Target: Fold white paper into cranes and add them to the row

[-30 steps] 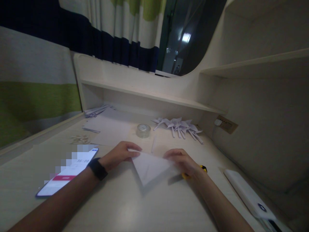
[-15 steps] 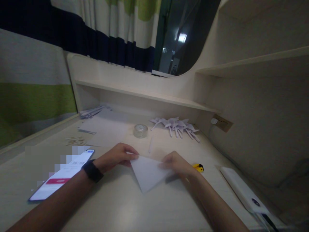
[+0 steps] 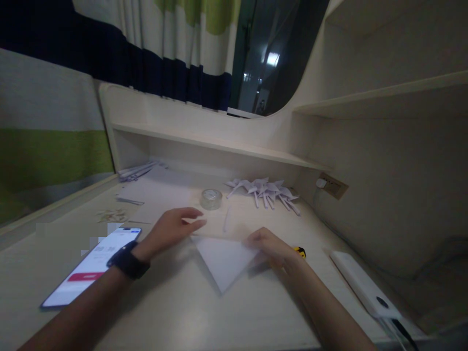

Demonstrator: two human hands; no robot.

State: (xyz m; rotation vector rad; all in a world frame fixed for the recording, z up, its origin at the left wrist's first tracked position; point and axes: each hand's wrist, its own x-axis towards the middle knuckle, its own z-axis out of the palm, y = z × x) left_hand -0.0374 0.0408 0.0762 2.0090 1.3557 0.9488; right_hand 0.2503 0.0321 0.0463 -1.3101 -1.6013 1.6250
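Observation:
A white sheet folded into a triangle (image 3: 223, 261) lies on the pale desk (image 3: 190, 312), its tip pointing toward me. My right hand (image 3: 272, 248) presses on the triangle's right corner. My left hand (image 3: 171, 229) hovers just above and left of the triangle's left corner, fingers spread and off the paper. A black watch sits on my left wrist.
A lit phone (image 3: 91, 265) lies at the left. A roll of clear tape (image 3: 211, 199) and a heap of folded paper pieces (image 3: 265, 191) sit further back. Flat paper sheets (image 3: 153, 195) lie at the back left. A yellow cutter (image 3: 300, 252) and a white power bank (image 3: 361, 285) are at the right.
My left hand has let go of the triangle's left corner and lifted up and to the left. My right hand still presses on the paper.

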